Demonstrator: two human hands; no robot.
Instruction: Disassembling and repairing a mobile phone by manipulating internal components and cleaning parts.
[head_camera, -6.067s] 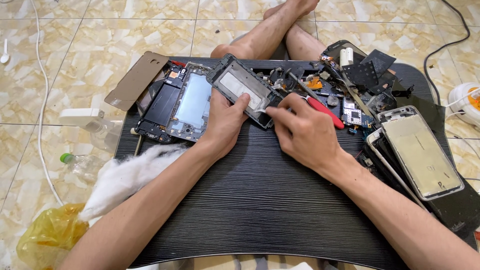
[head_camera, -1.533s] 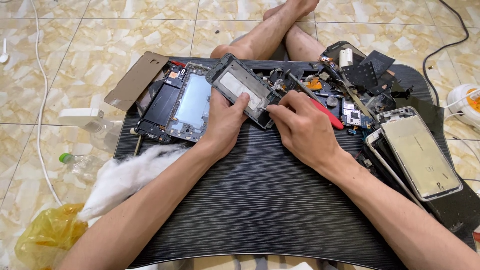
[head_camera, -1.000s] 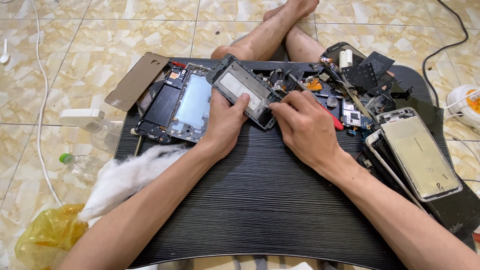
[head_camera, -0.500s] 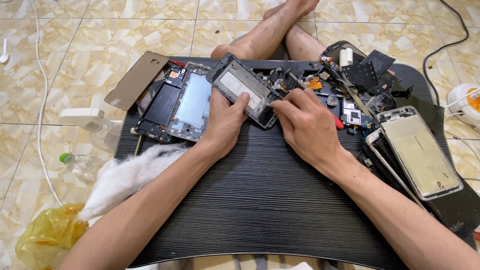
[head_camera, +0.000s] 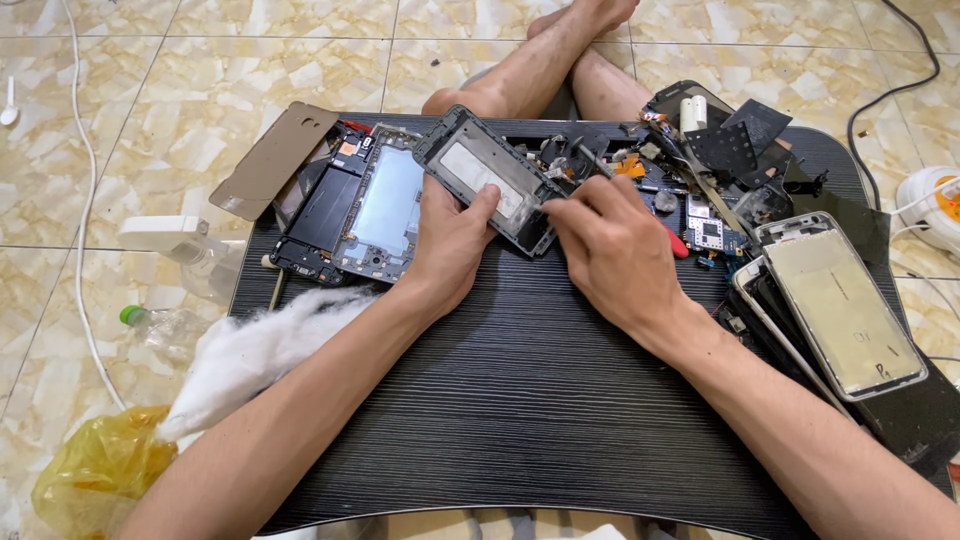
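Note:
A dark phone frame (head_camera: 478, 168) with a pale rectangular plate in it lies tilted at the back of the black lap table (head_camera: 520, 400). My left hand (head_camera: 450, 245) grips its near edge, thumb on top. My right hand (head_camera: 615, 250) is closed on a red-handled screwdriver (head_camera: 679, 244). Its fingertips pinch at the frame's near right corner. Only the red end of the handle shows behind the hand, and the tip is hidden by my fingers.
An opened phone with a blue-grey plate (head_camera: 385, 205) and a tan back cover (head_camera: 275, 160) lie left. Loose boards and parts (head_camera: 720, 160) pile up at the back right, stacked phone housings (head_camera: 840, 305) at right. White cotton (head_camera: 250, 350), a yellow bag (head_camera: 95, 465) and a bottle (head_camera: 165, 325) lie left, bare legs (head_camera: 540, 70) beyond.
My right hand has crept left and up onto the frame's corner, so the red handle is now mostly hidden. The left hand and the frame have hardly moved.

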